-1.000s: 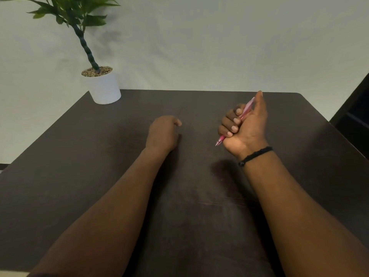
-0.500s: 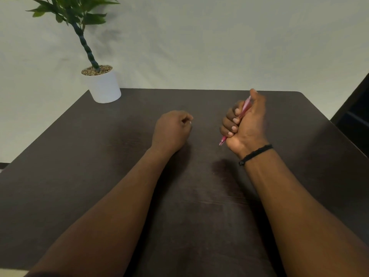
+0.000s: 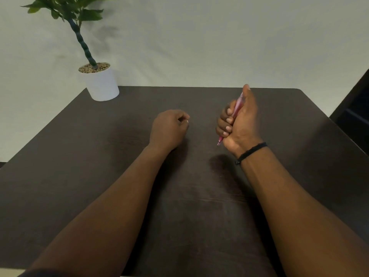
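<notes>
My right hand [image 3: 240, 122] is raised above the dark table [image 3: 199, 196] and grips a pink pen [image 3: 237, 105] in its fist, thumb stretched up along the barrel and the tip [image 3: 219, 142] pointing down. A black cord bracelet sits on that wrist. My left hand [image 3: 169, 128] rests on the table to the left of it, fingers curled in with nothing visible inside them. The two hands stay apart.
A white pot [image 3: 101, 84] with a green plant stands on the table's back left corner. A pale wall rises behind the table. A dark piece of furniture [image 3: 355, 110] shows at the right edge.
My left hand has slid forward and to the right, nearer the right hand. My right hand has turned slightly, so the pen stands more upright.
</notes>
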